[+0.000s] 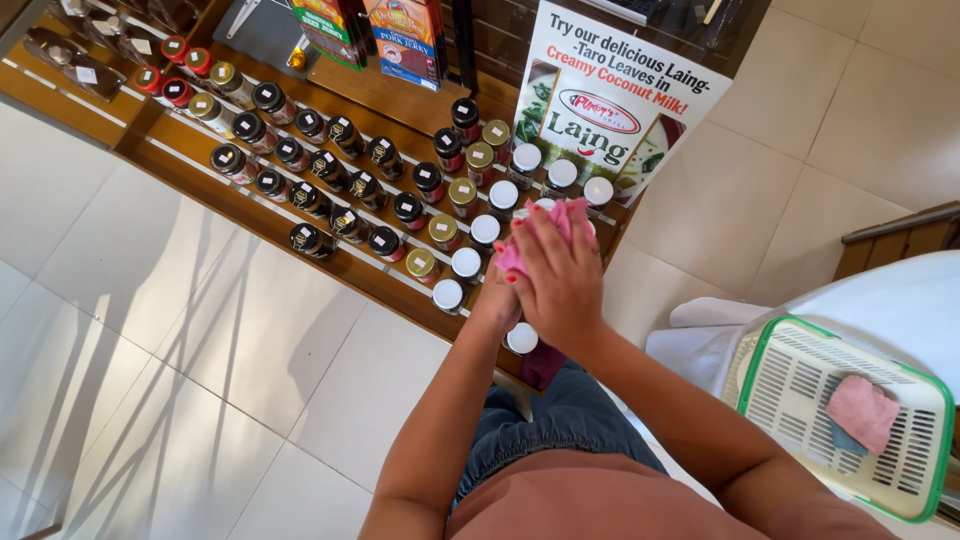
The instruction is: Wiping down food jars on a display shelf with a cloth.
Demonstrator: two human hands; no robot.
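My right hand [562,275] presses a pink cloth [560,218] onto something at the right end of a wooden shelf [350,270] of jars. My left hand [497,297] sits just under it, mostly covered by the right hand, and seems to hold an object that I cannot make out. White-lidded jars [485,230] stand right beside the hands, and one white-lidded jar [521,338] stands below them. Rows of black-lidded jars [330,170] and gold-lidded jars [443,228] fill the shelf to the left.
A printed food poster [610,100] leans behind the jars. At the right a white and green plastic basket [790,400] holds a pink cloth [862,412] and a blue one. White floor tiles [150,330] lie to the left. Boxed goods [405,35] stand on the shelf above.
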